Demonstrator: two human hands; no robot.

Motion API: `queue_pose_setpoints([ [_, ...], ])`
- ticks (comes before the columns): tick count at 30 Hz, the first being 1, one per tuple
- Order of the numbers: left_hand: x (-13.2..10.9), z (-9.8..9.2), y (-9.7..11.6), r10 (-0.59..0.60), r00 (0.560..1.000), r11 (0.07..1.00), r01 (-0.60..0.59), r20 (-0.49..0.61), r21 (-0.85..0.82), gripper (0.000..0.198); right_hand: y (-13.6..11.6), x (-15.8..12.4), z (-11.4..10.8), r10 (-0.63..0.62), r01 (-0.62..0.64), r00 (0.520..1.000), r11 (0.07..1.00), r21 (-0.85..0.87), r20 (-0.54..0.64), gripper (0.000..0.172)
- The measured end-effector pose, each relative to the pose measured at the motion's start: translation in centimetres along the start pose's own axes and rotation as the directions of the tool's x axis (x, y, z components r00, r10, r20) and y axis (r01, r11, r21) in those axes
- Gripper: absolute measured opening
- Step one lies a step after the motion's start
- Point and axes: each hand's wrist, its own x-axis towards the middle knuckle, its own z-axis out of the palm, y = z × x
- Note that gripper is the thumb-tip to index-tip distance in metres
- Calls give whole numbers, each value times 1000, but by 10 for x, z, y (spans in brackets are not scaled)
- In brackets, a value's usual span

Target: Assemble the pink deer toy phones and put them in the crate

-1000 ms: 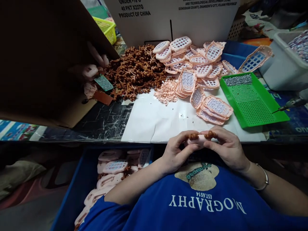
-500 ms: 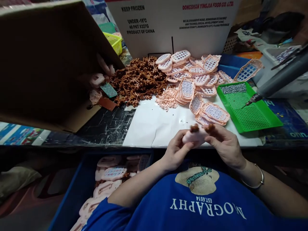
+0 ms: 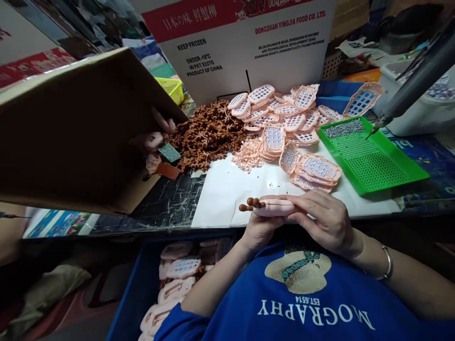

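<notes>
Both hands hold one pink plastic toy-phone shell (image 3: 275, 207) at the table's near edge. My left hand (image 3: 261, 228) grips it from below. My right hand (image 3: 322, 219) covers its right end, fingers closed over it. A brown beaded strap (image 3: 250, 204) sticks out of the shell's left end. Behind lie a pile of pink keypad shells (image 3: 284, 118), a heap of brown straps (image 3: 209, 132) and a small mound of pink rings (image 3: 250, 153).
A green tray (image 3: 373, 163) with screws lies at the right, an electric screwdriver (image 3: 408, 90) hanging over it. A tilted cardboard box (image 3: 71, 137) stands at the left. A blue crate (image 3: 142, 289) of finished shells sits below the table. A white carton (image 3: 241, 42) stands behind.
The shell has turned flat between my hands, and the brown strap now sticks out to the left. The view has tilted up. The screwdriver has swung in over the green tray.
</notes>
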Motion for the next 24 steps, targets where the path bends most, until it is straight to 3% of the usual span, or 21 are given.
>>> queue_pose_setpoints([
  [5, 2, -6, -4, -16, 1000, 995, 18, -14, 100, 40, 4, 7, -2, 5, -5, 1000, 999, -34, 21, 16],
  [8, 1, -6, -1, -43, 997, 979, 53, -59, 196, 38, 4, 13, -4, -19, 23, 999, 996, -87, 41, 22],
  [12, -1, 3, 5, -44, 991, 948, 82, -130, 307, 34, 0, 18, -2, -58, 56, 998, 997, 56, 18, 25],
  [18, -3, 9, 8, 34, 997, 954, -13, -65, 299, 34, -6, 15, 4, 53, -51, 999, 982, 183, -3, 25],
  [21, -2, 5, 7, 72, 997, 969, -65, -22, 238, 44, -6, 12, 8, 117, -111, 993, 972, 205, -18, 19],
  [24, -1, 2, 6, 37, 999, 982, -33, -21, 187, 52, -1, 14, 3, 100, -113, 992, 968, 223, 71, 14],
])
